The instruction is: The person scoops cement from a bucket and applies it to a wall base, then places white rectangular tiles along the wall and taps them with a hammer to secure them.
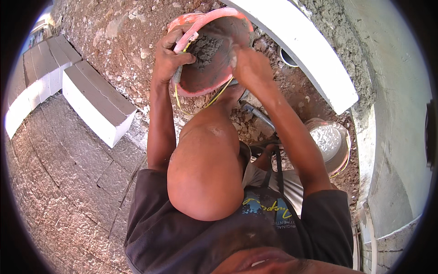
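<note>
A worn red bucket (pixel 205 85) leans tipped beyond my raised knee, its mouth turned toward me. Grey wet mortar (pixel 207 49) lies inside and coats the walls. My left hand (pixel 171 57) is closed on the bucket's left rim, thumb inside and fingers outside. A thin yellow cord handle (pixel 214 101) hangs in a loop below the rim. Over the bucket's right side, my right hand (pixel 252 68) is curled with its fingertips within the mouth. It is slightly blurred, and whatever it may hold is hidden.
Pale blocks (pixel 98 98) stand at the left beside a rough grey slab (pixel 68 173). A long white block (pixel 305 43) crosses the upper right near a plastered wall (pixel 397 114). A metal bar (pixel 259 116) and a pail of greyish liquid (pixel 328 142) sit right of my leg on stony soil.
</note>
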Motion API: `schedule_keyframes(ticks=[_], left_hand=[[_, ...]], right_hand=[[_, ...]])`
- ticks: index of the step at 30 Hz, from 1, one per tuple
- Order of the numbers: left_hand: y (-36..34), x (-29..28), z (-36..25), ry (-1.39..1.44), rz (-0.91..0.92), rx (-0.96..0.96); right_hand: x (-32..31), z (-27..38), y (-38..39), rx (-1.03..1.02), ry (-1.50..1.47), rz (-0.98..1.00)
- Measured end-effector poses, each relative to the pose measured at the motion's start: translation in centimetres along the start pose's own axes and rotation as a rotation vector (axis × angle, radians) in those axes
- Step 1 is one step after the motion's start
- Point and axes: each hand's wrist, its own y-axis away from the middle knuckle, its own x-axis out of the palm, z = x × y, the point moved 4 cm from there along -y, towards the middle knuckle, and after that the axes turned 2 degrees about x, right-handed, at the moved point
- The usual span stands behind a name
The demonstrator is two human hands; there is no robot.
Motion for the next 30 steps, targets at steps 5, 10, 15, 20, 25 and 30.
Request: schedule_keyframes(ticks=[5, 10, 15, 20, 25, 30], left_hand=[[-0.1, -0.4, -0.1, -0.044, 0.002, 0.062], [0.0, 0.7, 0.4, -0.097, 0.035, 0.01], [0.0, 1.6, 0.1, -0.118, 0.076, 0.031], [0.1, 0.7, 0.5, -0.098, 0.06, 0.047], [-0.1, 0.3, 0.9, -0.071, 0.03, 0.052], [-0.4, -1.9, 0.4, 0.109, -0.18, 0.107]], right_hand=[[2.7, -0.5, 4.5, -0.054, 0.064, 0.336], [3.6, -2.9, 3.0, 0.38, -0.7, 0.55], [3.7, -3.4, -0.2, 0.273, -0.491, 0.745], [-2.8, -8.2, 1.9, 0.239, -0.044, 0.369], [-0.4, -5.0, -0.3, 0.09, 0.134, 0.293], [6.1, -2.1, -0.3, -0.044, -0.148, 0.56]])
